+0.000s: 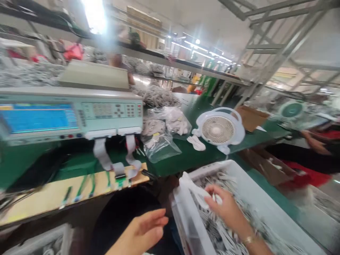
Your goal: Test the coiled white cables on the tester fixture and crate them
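My right hand (225, 207) is closed around one end of a white bundled cable (193, 187), over the near side of a white plastic bin (255, 187). The far end of the bundle reaches across the bin's left corner. Many grey-white cables (223, 235) fill the bin below that hand. To the left of the bin, my left hand (147, 228) hovers with its fingers stretched out and the thumb apart, holding nothing. The picture is somewhat blurred.
A tester with a blue screen (39, 117) stands on the green bench. Its ribbon cables (102, 154) run to a wooden board (45, 196). Bagged cables (159, 136), a small cable bundle (196, 143) and a fan (217, 130) sit rightward. Another person's arm (315, 141) shows far right.
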The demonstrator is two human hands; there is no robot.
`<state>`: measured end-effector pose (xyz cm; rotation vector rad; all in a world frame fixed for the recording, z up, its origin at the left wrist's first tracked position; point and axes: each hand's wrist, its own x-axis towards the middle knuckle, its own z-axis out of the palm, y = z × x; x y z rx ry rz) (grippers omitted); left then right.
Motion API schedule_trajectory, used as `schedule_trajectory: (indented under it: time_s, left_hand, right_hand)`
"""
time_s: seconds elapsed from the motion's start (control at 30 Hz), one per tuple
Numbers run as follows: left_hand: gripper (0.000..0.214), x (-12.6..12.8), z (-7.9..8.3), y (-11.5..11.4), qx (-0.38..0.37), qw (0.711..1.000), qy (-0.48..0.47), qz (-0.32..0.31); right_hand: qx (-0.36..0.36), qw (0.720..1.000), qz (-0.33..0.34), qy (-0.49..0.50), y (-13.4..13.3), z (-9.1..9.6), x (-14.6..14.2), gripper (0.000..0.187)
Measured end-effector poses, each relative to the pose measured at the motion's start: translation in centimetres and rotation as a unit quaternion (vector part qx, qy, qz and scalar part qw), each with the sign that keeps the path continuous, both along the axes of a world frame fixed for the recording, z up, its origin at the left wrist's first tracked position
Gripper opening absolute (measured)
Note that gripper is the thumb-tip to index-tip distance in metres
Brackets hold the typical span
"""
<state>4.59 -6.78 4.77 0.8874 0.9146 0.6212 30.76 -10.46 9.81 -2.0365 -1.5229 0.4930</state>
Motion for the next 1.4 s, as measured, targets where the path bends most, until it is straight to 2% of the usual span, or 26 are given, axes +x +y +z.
schedule_trajectory:
  time_s: [0.03, 0.1, 0.17, 0.2, 0.27, 0.4, 0.47, 0.53, 0.67, 0.73, 0.8, 0.9, 1.0, 1.13, 1.23, 1.4]
  left_hand:
    - [0.051, 0.2, 0.0, 0.7, -0.021, 0.998, -0.053, -0.019]
    - [0.050, 0.2, -0.2, 2.1, -0.055, 0.988, -0.145, -0.019]
    - [0.042, -0.6, -1.0, 3.2, -0.056, 0.981, -0.181, 0.032]
    - [0.040, -1.3, -1.5, 3.6, -0.041, 0.982, -0.174, 0.065]
    - [0.037, -2.5, -2.7, 3.9, 0.009, 0.985, -0.132, 0.107]
    - [0.039, -4.2, -4.9, 4.2, 0.117, 0.983, -0.050, 0.132]
    - [0.046, -4.5, -5.5, 4.4, 0.126, 0.981, -0.025, 0.148]
    - [0.052, -4.5, -5.9, 4.6, 0.119, 0.977, -0.004, 0.175]
    - [0.049, -4.4, -6.2, 4.6, 0.137, 0.963, 0.022, 0.229]
    - [0.046, -4.3, -6.1, 4.4, 0.159, 0.956, 0.036, 0.244]
    - [0.046, -4.2, -5.8, 4.2, 0.183, 0.953, 0.046, 0.236]
    - [0.035, -4.1, -5.3, 4.2, 0.182, 0.967, 0.002, 0.177]
    - [0.023, -4.3, -4.9, 4.6, 0.119, 0.978, -0.094, 0.140]
    - [0.023, -4.9, -4.8, 5.5, -0.002, 0.976, -0.156, 0.154]
    - [0.028, -5.5, -5.3, 6.4, -0.068, 0.974, -0.140, 0.167]
    - [0.035, -6.7, -5.4, 7.9, -0.042, 0.980, -0.046, 0.189]
  right_hand:
    - [0.027, 0.999, 0.036, 0.010, 0.5, -0.2, -2.8, 0.007]
    - [0.028, 0.989, 0.139, 0.037, 1.4, -1.1, -7.5, 0.009]
    - [0.004, 0.970, 0.230, 0.080, 2.6, -2.2, -10.7, 0.012]
    - [-0.006, 0.962, 0.252, 0.103, 3.4, -2.8, -11.8, 0.014]
    - [-0.013, 0.958, 0.246, 0.145, 5.3, -3.9, -13.2, 0.017]
    - [-0.033, 0.960, 0.209, 0.181, 8.5, -5.8, -15.6, 0.015]
    - [-0.032, 0.956, 0.204, 0.210, 9.2, -6.6, -16.9, 0.013]
    - [-0.035, 0.941, 0.185, 0.280, 9.4, -7.7, -17.9, 0.016]
    - [-0.113, 0.868, 0.099, 0.473, 9.1, -9.9, -18.7, 0.027]
    - [-0.124, 0.851, 0.069, 0.506, 9.1, -10.7, -18.6, 0.029]
    - [-0.095, 0.862, 0.072, 0.493, 9.4, -10.9, -18.4, 0.028]
    - [-0.047, 0.888, 0.095, 0.448, 10.2, -10.6, -18.1, 0.025]
    - [-0.035, 0.908, 0.097, 0.406, 11.1, -10.1, -17.7, 0.027]
    - [-0.034, 0.918, 0.106, 0.382, 12.0, -9.9, -17.4, 0.030]
    - [-0.031, 0.909, 0.115, 0.399, 12.4, -10.3, -17.5, 0.028]
    - [-0.049, 0.847, 0.046, 0.527, 12.4, -11.5, -18.6, 0.025]
